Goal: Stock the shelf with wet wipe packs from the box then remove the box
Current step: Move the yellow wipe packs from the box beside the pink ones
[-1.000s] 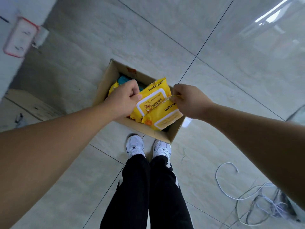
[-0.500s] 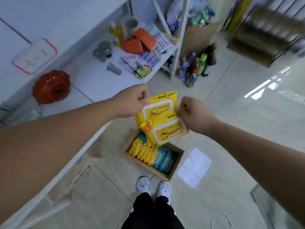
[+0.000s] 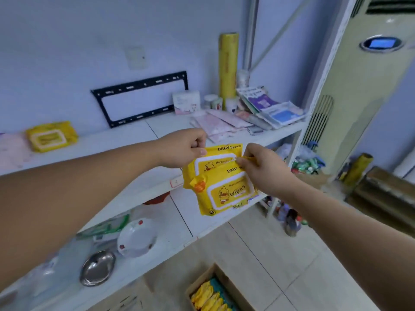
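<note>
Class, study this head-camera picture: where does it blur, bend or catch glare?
Head view: wide-angle bending tilts the shelf and the air conditioner, and the forearms swell toward the borders; print on the front wet wipe pack is readable, while the yellow pack lying on the shelf is smeared; the steel bowl shows soft glints.

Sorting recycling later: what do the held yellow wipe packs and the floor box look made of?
Wipe packs: likely soft plastic film, slightly glossy, printed yellow; they crease and hang limp from the pinched top edges. Box: apparently cardboard, plain brown and matte, with thin straight walls; too blurred to see any fluting.
</note>
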`<state>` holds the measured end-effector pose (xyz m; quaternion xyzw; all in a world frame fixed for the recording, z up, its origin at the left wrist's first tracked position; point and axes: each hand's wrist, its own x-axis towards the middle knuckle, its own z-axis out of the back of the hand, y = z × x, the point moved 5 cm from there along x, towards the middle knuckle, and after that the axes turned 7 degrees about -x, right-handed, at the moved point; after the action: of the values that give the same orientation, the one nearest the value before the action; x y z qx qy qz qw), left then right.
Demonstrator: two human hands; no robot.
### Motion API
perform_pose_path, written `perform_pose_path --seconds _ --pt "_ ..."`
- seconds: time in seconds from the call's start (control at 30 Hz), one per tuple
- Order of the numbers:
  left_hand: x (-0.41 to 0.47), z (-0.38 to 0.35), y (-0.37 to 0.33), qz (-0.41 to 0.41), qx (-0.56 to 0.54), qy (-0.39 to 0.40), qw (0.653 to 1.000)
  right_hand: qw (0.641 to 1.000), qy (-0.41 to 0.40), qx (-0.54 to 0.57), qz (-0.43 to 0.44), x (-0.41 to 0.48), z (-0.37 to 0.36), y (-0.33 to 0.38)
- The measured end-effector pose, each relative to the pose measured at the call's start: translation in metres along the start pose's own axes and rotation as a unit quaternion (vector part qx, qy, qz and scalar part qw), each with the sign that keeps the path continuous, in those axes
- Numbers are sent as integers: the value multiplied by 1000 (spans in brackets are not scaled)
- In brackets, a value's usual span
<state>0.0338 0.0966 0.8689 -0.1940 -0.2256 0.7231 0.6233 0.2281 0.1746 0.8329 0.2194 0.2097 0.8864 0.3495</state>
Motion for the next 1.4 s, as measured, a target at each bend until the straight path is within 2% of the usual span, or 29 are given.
perform_pose_path --seconds 0.3,0.57,0.87,1.13,1.4 --pt "-79 109 64 73 48 -59 994 992 19 99 74 48 -45 120" --pt "-136 182 156 122 57 -98 986 986 45 148 68 90 -122 214" --pt "-191 222 279 149 29 -111 982 980 83 172 49 116 -223 301" --pt "-213 219 366 191 5 -95 977 979 120 168 9 123 -302 329" --pt "-186 221 420 220 6 -83 972 973 138 185 -25 168 -355 328"
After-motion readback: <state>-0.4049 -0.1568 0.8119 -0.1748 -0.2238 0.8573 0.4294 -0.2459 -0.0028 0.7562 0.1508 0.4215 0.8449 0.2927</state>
